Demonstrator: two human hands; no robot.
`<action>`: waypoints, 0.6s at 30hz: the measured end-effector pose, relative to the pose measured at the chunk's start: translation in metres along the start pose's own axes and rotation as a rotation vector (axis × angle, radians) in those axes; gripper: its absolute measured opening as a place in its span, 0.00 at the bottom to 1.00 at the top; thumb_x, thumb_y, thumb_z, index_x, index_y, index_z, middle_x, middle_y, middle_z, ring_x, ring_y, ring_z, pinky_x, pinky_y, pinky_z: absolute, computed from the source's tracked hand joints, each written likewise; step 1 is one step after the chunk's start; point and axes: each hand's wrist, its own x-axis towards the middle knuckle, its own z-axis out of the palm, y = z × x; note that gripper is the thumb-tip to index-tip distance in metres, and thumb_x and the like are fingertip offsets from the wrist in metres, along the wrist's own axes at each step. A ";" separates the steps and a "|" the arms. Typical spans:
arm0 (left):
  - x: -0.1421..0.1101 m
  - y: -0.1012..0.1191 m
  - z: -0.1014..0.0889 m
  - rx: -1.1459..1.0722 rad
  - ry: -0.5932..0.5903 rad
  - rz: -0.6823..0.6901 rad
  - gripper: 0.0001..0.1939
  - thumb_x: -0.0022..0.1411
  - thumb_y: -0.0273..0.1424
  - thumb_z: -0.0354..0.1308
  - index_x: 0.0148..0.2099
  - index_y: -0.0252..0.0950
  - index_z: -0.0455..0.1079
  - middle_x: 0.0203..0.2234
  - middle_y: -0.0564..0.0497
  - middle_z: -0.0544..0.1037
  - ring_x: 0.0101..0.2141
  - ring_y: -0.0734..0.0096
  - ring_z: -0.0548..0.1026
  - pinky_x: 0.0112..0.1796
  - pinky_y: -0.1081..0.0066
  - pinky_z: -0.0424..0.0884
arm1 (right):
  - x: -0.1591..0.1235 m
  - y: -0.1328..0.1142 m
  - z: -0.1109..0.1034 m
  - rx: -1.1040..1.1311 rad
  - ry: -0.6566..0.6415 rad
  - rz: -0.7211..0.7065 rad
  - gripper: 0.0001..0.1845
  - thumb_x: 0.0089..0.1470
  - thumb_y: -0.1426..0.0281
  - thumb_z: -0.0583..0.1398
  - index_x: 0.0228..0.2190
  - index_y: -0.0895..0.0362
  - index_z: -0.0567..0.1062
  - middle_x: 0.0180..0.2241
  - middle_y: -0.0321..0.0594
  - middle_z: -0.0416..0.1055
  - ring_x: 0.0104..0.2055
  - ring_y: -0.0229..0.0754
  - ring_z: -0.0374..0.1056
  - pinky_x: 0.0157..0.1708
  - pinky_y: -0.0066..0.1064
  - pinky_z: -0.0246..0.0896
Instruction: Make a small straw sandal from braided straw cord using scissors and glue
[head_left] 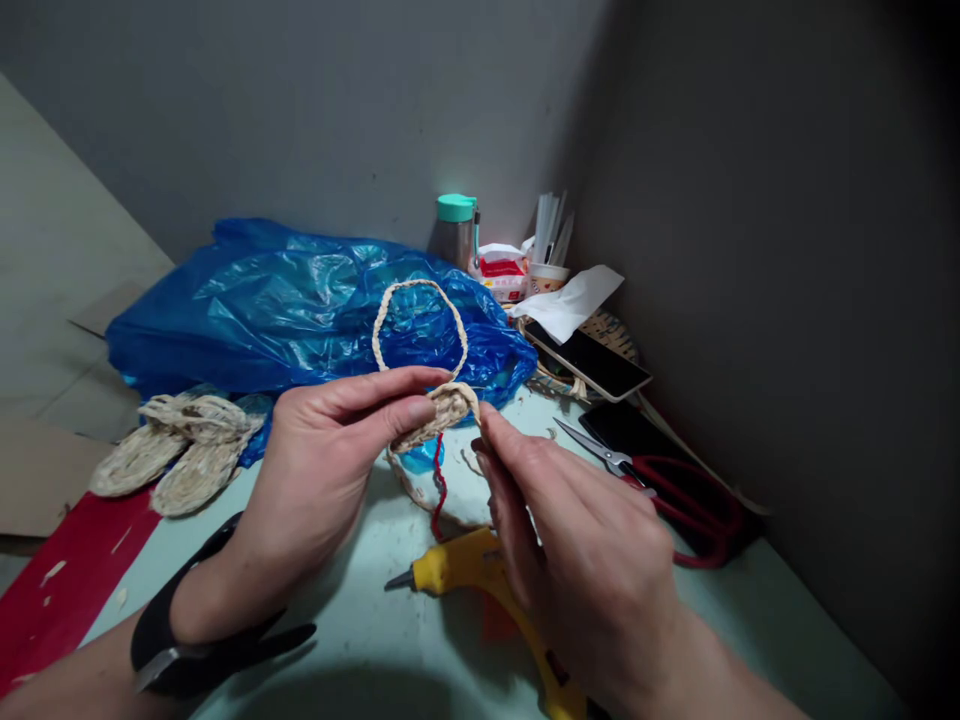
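Note:
Between my two hands is a small coiled piece of braided straw [450, 405], held above the table. My left hand [337, 440] pinches its left side between thumb and fingers. At its right end, my right hand [577, 540] grips the edge of the braid with closed fingertips. A loop of the straw braid [377, 325] rises behind the fingers, and another length curves down below. A red cord [440, 490] hangs under the coil. Beneath my right hand lies a yellow glue gun [461, 562], partly hidden, with its nozzle pointing left.
A blue plastic bag [300, 310] spreads along the back. Woven straw slippers [191, 445] lie at left on red material [90, 560]. Red-handled scissors [675, 480], a phone [589, 358], a cup of sticks [549, 277] and a bottle [454, 235] stand or lie at right and back.

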 end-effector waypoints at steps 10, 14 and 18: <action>-0.005 -0.010 0.006 -0.006 -0.001 -0.016 0.10 0.55 0.30 0.69 0.40 0.47 0.81 0.40 0.59 0.84 0.41 0.71 0.81 0.43 0.80 0.75 | -0.011 -0.002 0.011 0.041 -0.094 0.018 0.24 0.57 0.85 0.52 0.56 0.75 0.65 0.46 0.55 0.76 0.42 0.46 0.74 0.41 0.35 0.70; -0.005 -0.006 0.009 0.107 0.015 -0.005 0.11 0.54 0.29 0.68 0.41 0.47 0.81 0.41 0.59 0.84 0.42 0.69 0.81 0.44 0.77 0.76 | -0.010 -0.002 0.010 0.011 -0.159 0.063 0.24 0.60 0.83 0.50 0.57 0.74 0.65 0.42 0.54 0.77 0.38 0.47 0.74 0.33 0.35 0.68; -0.005 -0.007 0.011 0.198 -0.014 0.012 0.13 0.55 0.27 0.66 0.45 0.44 0.80 0.41 0.57 0.84 0.40 0.67 0.81 0.42 0.75 0.77 | -0.009 -0.001 0.008 -0.020 -0.193 0.069 0.25 0.59 0.83 0.49 0.57 0.72 0.65 0.41 0.53 0.77 0.38 0.47 0.73 0.33 0.36 0.67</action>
